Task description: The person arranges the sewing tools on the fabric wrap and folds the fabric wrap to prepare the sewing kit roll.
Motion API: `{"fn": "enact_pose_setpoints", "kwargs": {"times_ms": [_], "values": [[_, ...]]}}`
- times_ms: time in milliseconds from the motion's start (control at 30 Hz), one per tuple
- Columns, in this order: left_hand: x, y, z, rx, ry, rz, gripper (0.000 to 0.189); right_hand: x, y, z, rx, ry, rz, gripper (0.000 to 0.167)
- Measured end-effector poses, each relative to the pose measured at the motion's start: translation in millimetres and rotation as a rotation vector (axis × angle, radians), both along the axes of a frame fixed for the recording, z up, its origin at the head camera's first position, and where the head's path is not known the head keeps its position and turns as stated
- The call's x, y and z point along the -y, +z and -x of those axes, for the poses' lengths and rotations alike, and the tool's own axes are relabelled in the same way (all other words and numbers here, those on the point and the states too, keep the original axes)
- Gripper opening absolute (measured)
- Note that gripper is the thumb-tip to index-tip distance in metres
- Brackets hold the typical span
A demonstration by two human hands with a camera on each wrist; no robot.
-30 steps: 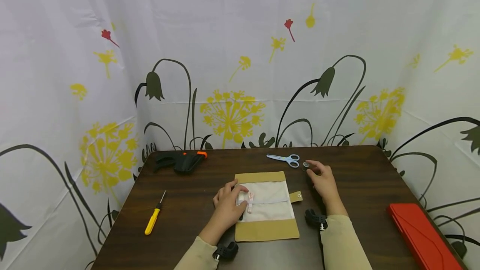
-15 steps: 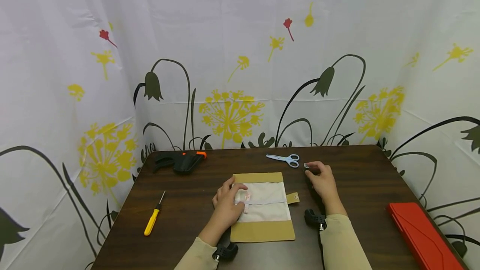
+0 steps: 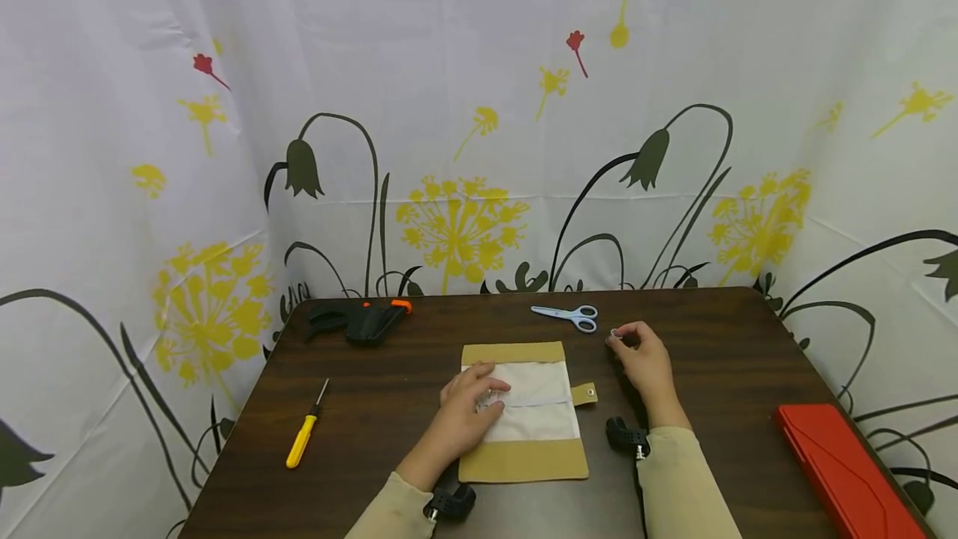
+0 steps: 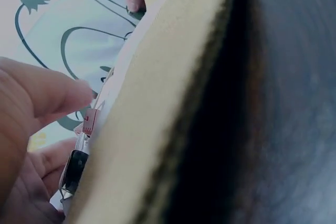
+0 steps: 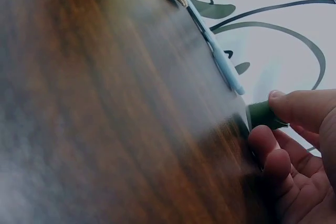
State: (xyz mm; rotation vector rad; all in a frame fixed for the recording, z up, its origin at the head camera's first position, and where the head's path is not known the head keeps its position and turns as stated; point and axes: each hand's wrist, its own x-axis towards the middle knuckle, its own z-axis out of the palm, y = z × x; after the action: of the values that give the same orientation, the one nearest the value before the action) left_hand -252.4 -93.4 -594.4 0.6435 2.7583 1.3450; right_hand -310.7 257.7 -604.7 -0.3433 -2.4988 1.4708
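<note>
A tan and white fabric case (image 3: 524, 462) lies unfolded on the table, its snap tab (image 3: 585, 393) pointing right. My left hand (image 3: 460, 418) is over its left part, fingers loosely bent and spread. Beneath that hand, the left wrist view shows a pinkish measuring tape (image 4: 90, 121) with printed marks and a small dark item (image 4: 76, 169) on the case, close to the fingers. At the back right, my right hand (image 3: 645, 366) pinches a small green thread spool (image 5: 261, 115) between thumb and fingers, low over the table.
Pale blue scissors (image 3: 575, 318) lie just left of the right hand. A black glue gun (image 3: 365, 323) with orange parts is at the back left, a yellow-handled screwdriver (image 3: 303, 439) in front of it. A red case (image 3: 838, 464) sits at the right edge. A printed curtain (image 3: 449, 65) hangs behind.
The fabric case has slid slightly left. My left hand has since shifted right over it, covering most of the measuring tape. The right hand stays nearly in place, with the spool turned a little.
</note>
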Motion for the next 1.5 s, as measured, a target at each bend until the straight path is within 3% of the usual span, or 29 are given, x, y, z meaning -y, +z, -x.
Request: {"fn": "enact_pose_setpoints", "kwargs": {"times_ms": [333,467,633,767,900,1067,1167,1300,1500], "values": [[-0.8,2.8,-0.6,0.009,-0.002,0.077,0.021,5.3,7.3,2.0,-0.051,0.030,0.140,0.033],[-1.4,2.7,-1.2,0.007,-0.005,0.092,0.017,17.4,13.2,-0.2,-0.133,0.078,0.318,0.036],[-1.9,2.9,-1.1,0.001,-0.017,0.094,0.015,46.6,21.1,-4.6,-0.215,0.271,0.620,0.040],[-2.3,3.0,-0.8,-0.003,-0.018,0.096,0.013,67.8,23.2,-6.8,-0.115,0.482,0.759,0.035],[-2.6,3.2,-0.7,-0.006,-0.005,0.092,0.011,78.7,25.6,-7.9,0.019,0.614,0.689,0.033],[-3.0,3.7,-1.8,-0.001,0.019,0.087,0.010,86.0,29.3,-9.7,0.043,0.636,0.620,0.040],[-3.7,3.7,-2.2,0.006,0.044,0.079,0.010,94.4,27.5,-11.4,0.063,0.662,0.661,0.040],[-4.8,3.3,-1.6,0.011,0.073,0.072,0.010,108.9,20.6,-13.0,0.162,0.689,0.734,0.027],[-5.7,1.8,0.5,0.009,0.077,0.056,0.009,120.8,12.3,-16.0,0.243,0.669,0.747,0.022]]}}
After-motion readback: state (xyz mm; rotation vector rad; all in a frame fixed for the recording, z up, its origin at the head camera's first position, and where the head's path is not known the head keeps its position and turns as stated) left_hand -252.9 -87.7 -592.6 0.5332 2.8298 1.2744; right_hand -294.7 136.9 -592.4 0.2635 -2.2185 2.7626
